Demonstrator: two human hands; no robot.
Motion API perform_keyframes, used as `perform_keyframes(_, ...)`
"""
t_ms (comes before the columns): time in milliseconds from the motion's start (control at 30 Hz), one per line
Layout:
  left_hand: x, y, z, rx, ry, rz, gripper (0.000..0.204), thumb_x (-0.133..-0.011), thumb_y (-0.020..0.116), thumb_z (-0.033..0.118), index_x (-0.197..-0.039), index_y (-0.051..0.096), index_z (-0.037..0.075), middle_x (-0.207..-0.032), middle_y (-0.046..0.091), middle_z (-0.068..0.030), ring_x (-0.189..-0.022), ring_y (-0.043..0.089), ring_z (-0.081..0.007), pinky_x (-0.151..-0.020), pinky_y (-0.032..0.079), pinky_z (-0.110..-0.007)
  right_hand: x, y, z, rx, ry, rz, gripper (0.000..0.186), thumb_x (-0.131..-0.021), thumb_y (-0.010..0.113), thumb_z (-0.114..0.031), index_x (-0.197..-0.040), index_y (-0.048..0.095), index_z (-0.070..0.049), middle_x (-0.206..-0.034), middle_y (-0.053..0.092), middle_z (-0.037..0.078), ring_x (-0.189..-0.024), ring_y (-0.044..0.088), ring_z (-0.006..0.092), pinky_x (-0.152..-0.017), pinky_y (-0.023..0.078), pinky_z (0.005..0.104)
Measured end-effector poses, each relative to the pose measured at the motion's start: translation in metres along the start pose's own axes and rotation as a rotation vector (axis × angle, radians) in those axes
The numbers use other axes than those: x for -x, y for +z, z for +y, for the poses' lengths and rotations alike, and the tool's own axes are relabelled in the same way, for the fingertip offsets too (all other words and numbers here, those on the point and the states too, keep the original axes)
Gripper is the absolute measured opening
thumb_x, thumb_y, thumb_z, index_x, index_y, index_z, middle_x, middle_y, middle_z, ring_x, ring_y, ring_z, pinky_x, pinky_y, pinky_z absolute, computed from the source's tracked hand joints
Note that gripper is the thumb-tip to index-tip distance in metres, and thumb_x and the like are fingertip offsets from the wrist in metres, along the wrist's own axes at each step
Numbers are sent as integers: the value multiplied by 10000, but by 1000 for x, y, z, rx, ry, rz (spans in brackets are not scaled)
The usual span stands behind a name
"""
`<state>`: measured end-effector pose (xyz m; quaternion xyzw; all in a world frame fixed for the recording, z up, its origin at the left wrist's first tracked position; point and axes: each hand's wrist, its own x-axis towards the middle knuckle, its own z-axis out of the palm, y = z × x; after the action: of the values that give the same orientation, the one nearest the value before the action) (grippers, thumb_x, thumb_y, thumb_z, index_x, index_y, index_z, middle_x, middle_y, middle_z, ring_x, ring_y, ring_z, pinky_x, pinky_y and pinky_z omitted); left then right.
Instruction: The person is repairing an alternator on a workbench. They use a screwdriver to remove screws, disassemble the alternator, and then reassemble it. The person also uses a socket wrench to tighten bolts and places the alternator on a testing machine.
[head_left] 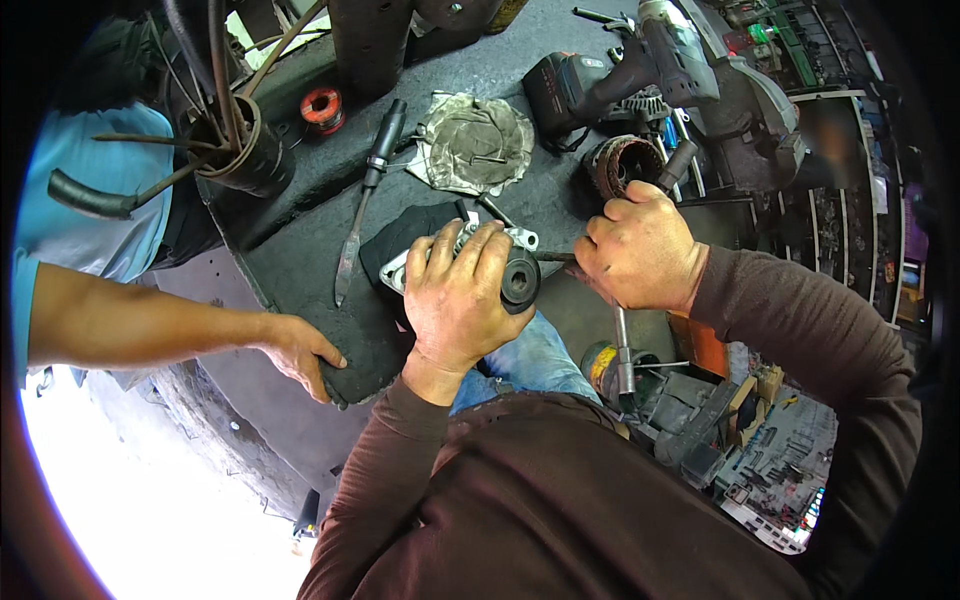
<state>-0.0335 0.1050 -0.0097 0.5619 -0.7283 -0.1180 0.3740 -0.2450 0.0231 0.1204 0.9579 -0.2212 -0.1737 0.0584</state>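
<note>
An alternator with a pale metal housing and a black ribbed pulley rests at the bench edge in front of me. My left hand is closed over its top, fingers wrapped across the housing. To the right of the pulley, my right hand makes a fist around a tool with a thin dark shaft that reaches toward the alternator. Its exact kind is hidden by the fingers. A dark cylindrical handle shows just beyond the fist; whether it belongs to the same tool, I cannot tell.
Another person's hand rests on the bench's left corner. On the bench lie a long screwdriver-like tool, a dirty cloth, a red wire spool, a cordless power tool and a copper-wound part. A can holds rods.
</note>
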Motion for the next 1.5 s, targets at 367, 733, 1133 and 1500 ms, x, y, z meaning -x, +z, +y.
perform_keyframes(367, 0, 1, 0, -6, 28, 2, 678, -649, 914, 357, -1243, 736, 82, -1211, 788, -87, -1200, 710, -338, -1040, 467, -477, -2, 1, -2, 9, -16, 88, 193, -859, 755, -366, -814, 754, -178, -744, 698, -21, -802, 706, 204, -794, 474, 420)
perform_keyframes(733, 4, 3, 1, 16, -5, -21, 695, -601, 932, 329, -1221, 725, 93, -1272, 767, -73, -1202, 690, -341, -1053, 447, -487, 4, 4, -2, -38, 28, 61, 236, -862, 780, -400, -809, 737, -175, -744, 679, -29, -799, 695, 196, -776, 466, 422)
perform_keyframes(1133, 5, 6, -2, 5, 16, 23, 661, -645, 897, 342, -1231, 733, 86, -1235, 779, -73, -1199, 705, -330, -1030, 462, -480, 0, -4, -7, -73, 151, -47, 265, -863, 777, -414, -795, 726, -163, -721, 687, -8, -726, 697, 215, -740, 472, 419)
perform_keyframes(1500, 4, 5, 0, 12, 19, 34, 648, -647, 899, 349, -1209, 731, 75, -1226, 782, -88, -1168, 716, -345, -1021, 474, -487, 2, -4, -9, -66, 148, -39, 282, -837, 782, -425, -749, 719, -164, -698, 697, 22, -690, 699, 235, -713, 471, 429)
